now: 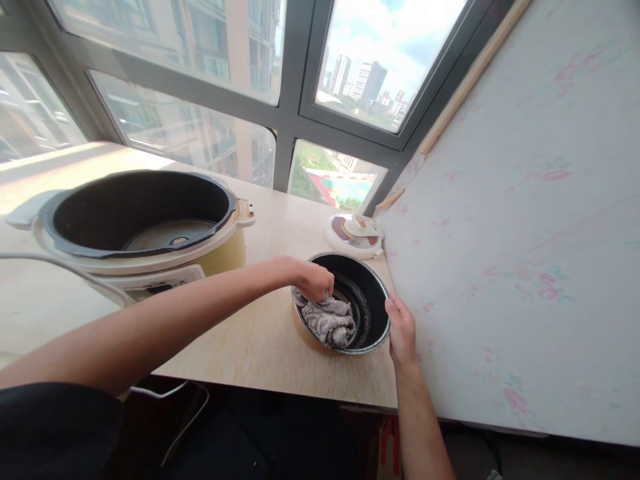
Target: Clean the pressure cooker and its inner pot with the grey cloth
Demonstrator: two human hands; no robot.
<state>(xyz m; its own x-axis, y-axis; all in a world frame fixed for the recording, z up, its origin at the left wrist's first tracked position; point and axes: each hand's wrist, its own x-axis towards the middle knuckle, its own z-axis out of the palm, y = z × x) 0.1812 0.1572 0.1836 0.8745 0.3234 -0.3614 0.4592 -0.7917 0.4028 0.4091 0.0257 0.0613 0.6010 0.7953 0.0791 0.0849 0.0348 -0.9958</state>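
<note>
A dark, round inner pot [369, 303] with a pale rim rests on the ledge, its mouth tilted toward me. My left hand [315, 281] reaches over its left rim, fingers closed on a patterned grey-and-white cloth [330, 323]. The cloth drapes over the rim and hangs partly inside the pot. On the opposite side, my right hand [400, 327] grips the pot's right rim, thumb on the edge; its other fingers are mostly hidden behind the wall.
The yellow-and-white cooker body [220, 257], lidless, stands at the left with a grey cord [75, 265] crossing before it. A white lid [353, 235] lies behind the pot. Windows [210, 133] rise at the back; a floral wall [525, 233] bounds the right.
</note>
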